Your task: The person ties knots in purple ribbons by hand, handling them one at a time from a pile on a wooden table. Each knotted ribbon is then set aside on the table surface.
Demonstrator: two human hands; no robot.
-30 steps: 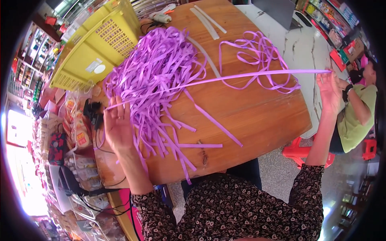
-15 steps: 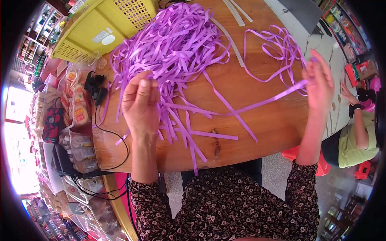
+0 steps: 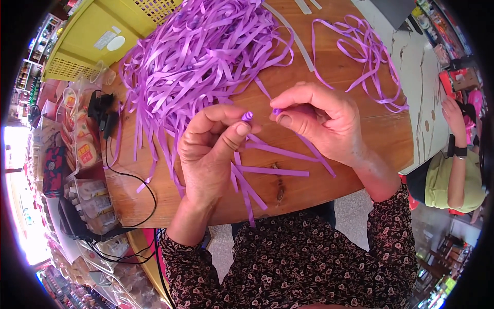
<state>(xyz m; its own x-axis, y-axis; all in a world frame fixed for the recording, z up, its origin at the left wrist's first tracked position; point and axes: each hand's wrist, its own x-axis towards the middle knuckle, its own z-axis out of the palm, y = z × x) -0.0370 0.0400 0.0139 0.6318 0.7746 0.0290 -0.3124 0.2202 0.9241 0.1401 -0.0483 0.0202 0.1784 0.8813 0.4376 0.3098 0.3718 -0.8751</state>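
Two hands meet mid-worktop: left hand & right hand each pinching an end of a purple ribbon strip, ribbon pile behind.

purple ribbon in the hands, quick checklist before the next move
1. Left hand pinches a ribbon end between thumb and forefinger: ok.
2. Right hand pinches the other end: ok.
3. Both ends belong to one strip: cannot tell.
4. Held ends free of the purple ribbon pile: cannot tell, loose strips cross beneath.
5. Wooden table bare under the right hand: ok.
6. Black cable away from the hands: ok.
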